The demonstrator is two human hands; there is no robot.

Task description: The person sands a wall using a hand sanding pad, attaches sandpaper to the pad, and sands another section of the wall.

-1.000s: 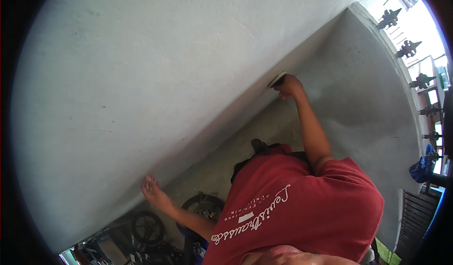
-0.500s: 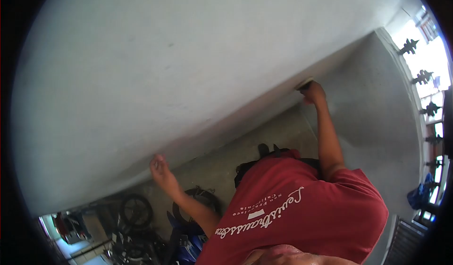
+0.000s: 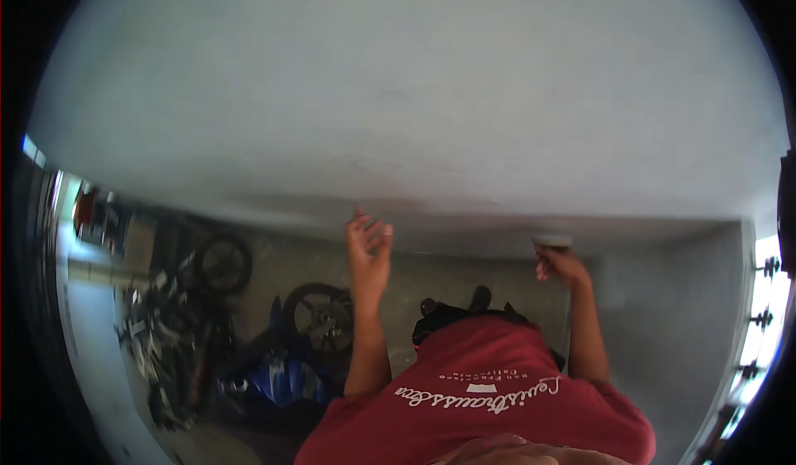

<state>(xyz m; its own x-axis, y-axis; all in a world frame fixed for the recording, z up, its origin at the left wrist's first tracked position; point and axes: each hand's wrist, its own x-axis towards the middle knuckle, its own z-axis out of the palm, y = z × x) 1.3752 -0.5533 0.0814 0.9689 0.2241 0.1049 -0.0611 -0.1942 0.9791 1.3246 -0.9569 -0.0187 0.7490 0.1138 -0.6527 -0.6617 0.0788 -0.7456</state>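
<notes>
My right hand (image 3: 560, 266) grips a small flat tool (image 3: 553, 239) with a pale, wide edge, close to the lower part of the grey wall (image 3: 464, 108). Blur hides the tool's exact kind, and I cannot tell whether it touches the wall. My left hand (image 3: 369, 245) is raised near the same wall with its fingers apart and nothing in it.
A blue motorbike (image 3: 286, 382) stands on the floor to my left, with another motorbike (image 3: 166, 332) beyond it. A side wall (image 3: 663, 299) meets the main wall on my right, with a spiked metal fence (image 3: 761, 320) past it.
The view has turned and levelled, so the wall now runs straight across. My left hand has risen with its fingers more spread. The flat tool stays in my right hand.
</notes>
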